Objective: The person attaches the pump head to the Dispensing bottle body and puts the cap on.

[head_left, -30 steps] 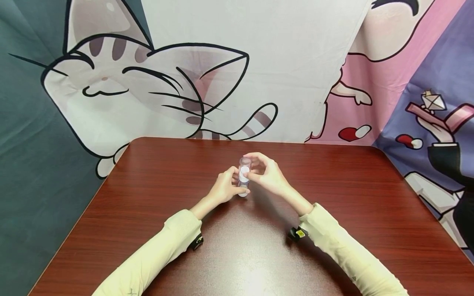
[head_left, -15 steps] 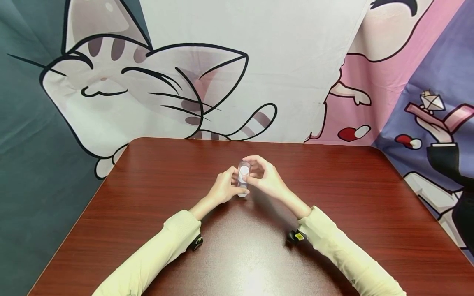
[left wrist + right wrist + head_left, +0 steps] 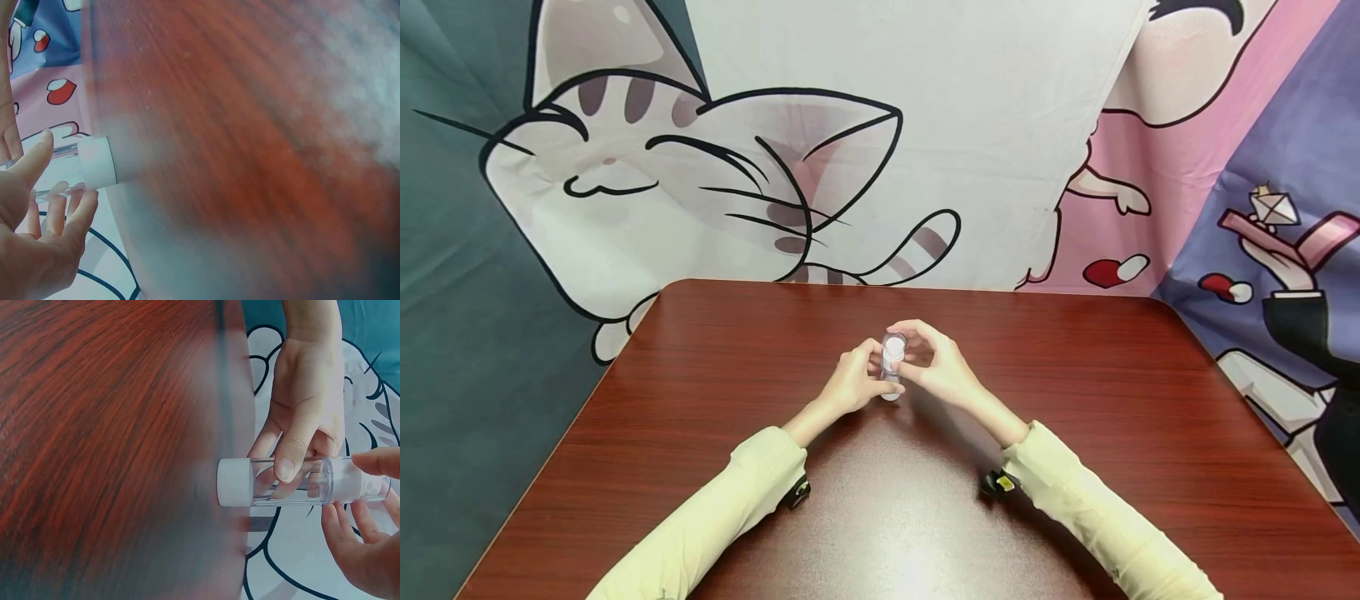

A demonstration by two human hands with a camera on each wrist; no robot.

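Observation:
A clear cylindrical bottle (image 3: 235, 482) with a thick white base stands upright on the table. On its upper end sits a clear cap (image 3: 893, 342) with a white part visible inside. My left hand (image 3: 852, 378) grips the bottle's clear body, thumb on the near side and fingers behind; the left wrist view shows the white base below its fingertips. From the right, my right hand (image 3: 945, 363) holds the cap between thumb and fingers. In the right wrist view a clear ring marks where cap and body meet; whether they are fully joined I cannot tell.
The glossy reddish-brown wooden table (image 3: 737, 350) spreads around both hands. Behind it hangs a cloth backdrop (image 3: 985, 150) printed with a cartoon cat. Small black devices, such as the one below the right sleeve (image 3: 1000, 482), sit at both cuffs.
My right hand has come down slightly with the cap, and the cap's top now stands lower over the bottle. The left hand has stayed in place on the bottle.

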